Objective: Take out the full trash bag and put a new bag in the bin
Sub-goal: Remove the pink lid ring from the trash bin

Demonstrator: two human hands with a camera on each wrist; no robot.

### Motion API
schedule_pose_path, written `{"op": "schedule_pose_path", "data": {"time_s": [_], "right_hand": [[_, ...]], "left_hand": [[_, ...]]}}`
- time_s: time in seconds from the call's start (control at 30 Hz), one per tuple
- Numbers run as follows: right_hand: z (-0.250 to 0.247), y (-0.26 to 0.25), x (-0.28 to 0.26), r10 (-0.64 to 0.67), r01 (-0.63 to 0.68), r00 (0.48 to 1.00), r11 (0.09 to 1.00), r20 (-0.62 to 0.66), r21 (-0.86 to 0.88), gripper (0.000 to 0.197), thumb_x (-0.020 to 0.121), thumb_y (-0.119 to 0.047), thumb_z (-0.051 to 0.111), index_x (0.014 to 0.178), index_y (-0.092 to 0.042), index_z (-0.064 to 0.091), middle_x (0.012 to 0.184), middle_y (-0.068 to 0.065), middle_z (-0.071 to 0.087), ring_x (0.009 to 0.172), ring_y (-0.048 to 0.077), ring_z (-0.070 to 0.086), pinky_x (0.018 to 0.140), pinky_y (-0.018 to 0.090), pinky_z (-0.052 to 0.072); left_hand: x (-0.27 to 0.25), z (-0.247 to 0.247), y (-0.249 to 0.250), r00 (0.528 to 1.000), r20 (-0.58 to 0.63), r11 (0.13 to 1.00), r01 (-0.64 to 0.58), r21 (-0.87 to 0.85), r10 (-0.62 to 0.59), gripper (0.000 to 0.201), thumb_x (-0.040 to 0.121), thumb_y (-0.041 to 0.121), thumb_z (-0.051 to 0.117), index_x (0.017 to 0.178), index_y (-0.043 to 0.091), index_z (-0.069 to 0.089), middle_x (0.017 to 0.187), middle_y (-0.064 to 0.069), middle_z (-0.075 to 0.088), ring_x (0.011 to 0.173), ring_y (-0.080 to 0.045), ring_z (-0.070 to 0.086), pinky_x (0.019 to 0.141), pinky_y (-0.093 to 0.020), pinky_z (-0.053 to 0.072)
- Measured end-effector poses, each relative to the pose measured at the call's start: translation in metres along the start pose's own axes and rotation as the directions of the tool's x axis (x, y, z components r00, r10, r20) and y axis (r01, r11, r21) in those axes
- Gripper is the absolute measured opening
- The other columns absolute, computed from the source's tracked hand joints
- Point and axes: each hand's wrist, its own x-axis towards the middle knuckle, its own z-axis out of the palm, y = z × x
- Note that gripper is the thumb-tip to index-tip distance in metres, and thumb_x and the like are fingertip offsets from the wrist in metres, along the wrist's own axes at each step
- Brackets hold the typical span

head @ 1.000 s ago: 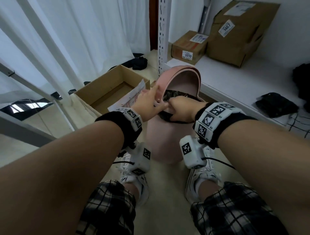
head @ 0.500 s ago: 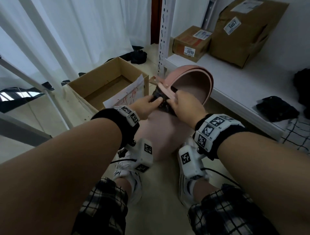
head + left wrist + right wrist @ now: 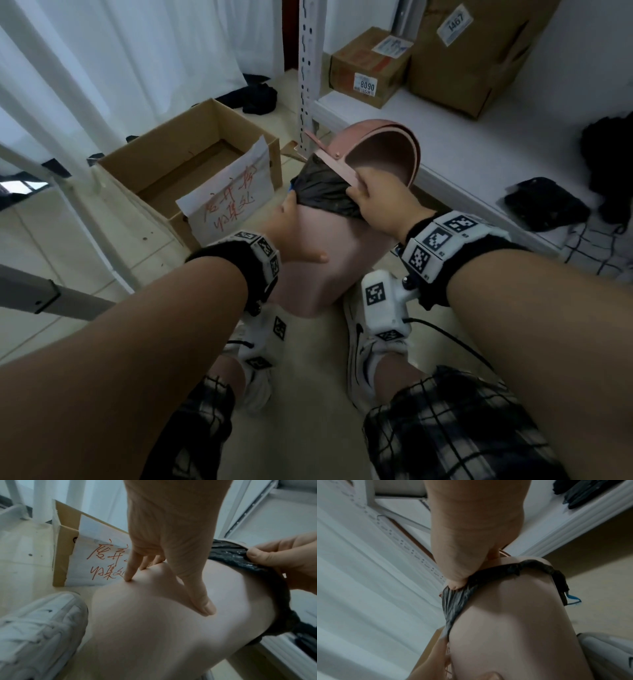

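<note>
A pink bin (image 3: 318,274) stands tilted on the floor between my feet, its lid (image 3: 383,154) swung up. A black trash bag (image 3: 322,188) lines it, with the edge folded over the rim. My left hand (image 3: 293,233) lies flat against the bin's left side, thumb and fingers spread straight on the plastic (image 3: 154,628). My right hand (image 3: 373,195) pinches the bag's edge at the near rim; the right wrist view shows the thumb (image 3: 457,585) on the bag (image 3: 458,601). A blue drawstring (image 3: 573,599) hangs from the bag's far edge. The bag's contents are hidden.
An open cardboard box (image 3: 161,164) with a handwritten paper sign (image 3: 229,202) sits left of the bin. A white shelf (image 3: 462,144) on the right carries cardboard boxes and dark items. A perforated metal upright (image 3: 306,68) stands behind the bin. My white shoes (image 3: 370,342) flank its base.
My left hand has left the rim and dropped to the bin's side. My right hand keeps hold of the bag's edge, and more black bag shows over the rim.
</note>
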Motion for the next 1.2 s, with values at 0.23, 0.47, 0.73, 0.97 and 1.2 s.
{"op": "schedule_pose_path", "data": {"time_s": [0.23, 0.47, 0.73, 0.97, 1.2], "right_hand": [[0.0, 0.031, 0.012, 0.073, -0.07, 0.994, 0.997, -0.083, 0.041, 0.029, 0.098, -0.024, 0.042, 0.106, 0.002, 0.054, 0.11, 0.021, 0.059, 0.104, 0.035, 0.053, 0.087, 0.038, 0.04], [-0.003, 0.027, 0.019, 0.068, -0.069, 0.997, 0.997, -0.031, -0.036, 0.023, 0.098, -0.014, 0.035, 0.106, 0.003, 0.049, 0.113, 0.026, 0.055, 0.104, 0.038, 0.052, 0.083, 0.037, 0.039], [-0.014, 0.03, 0.002, 0.066, -0.068, 0.998, 0.969, -0.017, -0.236, 0.009, 0.095, -0.01, 0.04, 0.096, -0.006, 0.048, 0.108, 0.021, 0.06, 0.101, 0.038, 0.056, 0.076, 0.04, 0.041], [-0.011, 0.035, 0.003, 0.087, -0.093, 0.994, 0.992, -0.065, -0.09, 0.016, 0.096, -0.01, 0.039, 0.098, -0.001, 0.052, 0.105, 0.021, 0.06, 0.098, 0.036, 0.055, 0.085, 0.043, 0.045], [-0.013, 0.037, 0.007, 0.132, -0.129, 0.99, 0.99, -0.051, 0.063, 0.028, 0.098, -0.015, 0.042, 0.116, 0.001, 0.055, 0.115, 0.022, 0.061, 0.109, 0.036, 0.055, 0.094, 0.04, 0.044]], "left_hand": [[0.024, -0.006, 0.022, 0.998, 0.037, 0.998, -0.052, 0.034, 0.051, 0.137, 0.057, 0.059, 0.079, 0.15, 0.012, -0.01, 0.158, -0.013, 0.012, 0.144, -0.03, 0.021, 0.117, -0.045, 0.023], [0.013, -0.009, 0.023, 0.992, -0.029, 0.992, -0.124, -0.04, 0.123, 0.127, 0.065, 0.051, 0.078, 0.15, 0.022, -0.012, 0.156, -0.013, 0.011, 0.144, -0.031, 0.018, 0.115, -0.047, 0.022], [0.01, 0.017, 0.06, 0.998, -0.03, 0.978, -0.049, 0.204, 0.056, 0.143, 0.055, 0.067, 0.075, 0.143, 0.028, -0.031, 0.156, -0.024, -0.005, 0.141, -0.047, 0.013, 0.114, -0.054, 0.024], [0.015, 0.019, 0.056, 0.998, -0.013, 0.978, -0.052, 0.204, 0.055, 0.144, 0.053, 0.069, 0.075, 0.141, 0.03, -0.032, 0.157, -0.021, -0.007, 0.141, -0.046, 0.014, 0.114, -0.054, 0.025], [0.016, 0.018, 0.053, 0.997, -0.023, 0.978, -0.074, 0.193, 0.08, 0.145, 0.051, 0.069, 0.075, 0.142, 0.029, -0.03, 0.156, -0.022, -0.004, 0.142, -0.044, 0.011, 0.114, -0.054, 0.023]]}}
